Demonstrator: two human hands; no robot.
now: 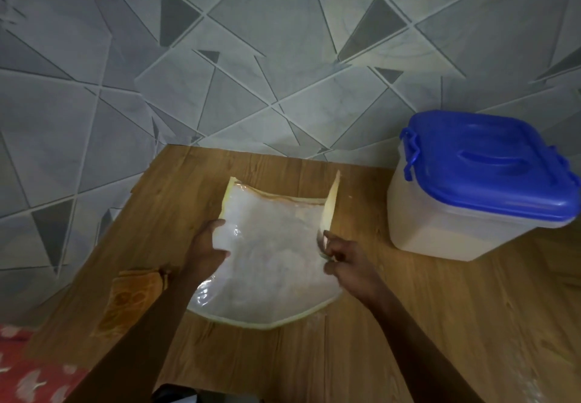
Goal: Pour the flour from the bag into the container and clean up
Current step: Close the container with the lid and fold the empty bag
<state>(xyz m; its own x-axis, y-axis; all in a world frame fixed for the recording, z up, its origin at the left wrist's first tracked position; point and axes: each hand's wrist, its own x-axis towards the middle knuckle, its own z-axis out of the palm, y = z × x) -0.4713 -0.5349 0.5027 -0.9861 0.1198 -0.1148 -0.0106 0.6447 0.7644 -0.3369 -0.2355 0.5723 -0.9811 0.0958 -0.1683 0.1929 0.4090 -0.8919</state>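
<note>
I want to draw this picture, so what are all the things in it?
bag: one, clear with yellowish edges, flat on the middle of the table, right edge lifted
container: one, whitish, on the table at the right
lid: one, blue, closed on the container
cloth: one, orange, on the table's left side, beside the left arm
table: one, brown wood
fabric: one, red with pale marks, bottom left corner
wall: one, grey tiles with triangles, behind the table
dark thing: one, black, bottom edge, too cut off to tell
left hand: holds the bag's left edge
right hand: pinches the bag's right edge
</note>
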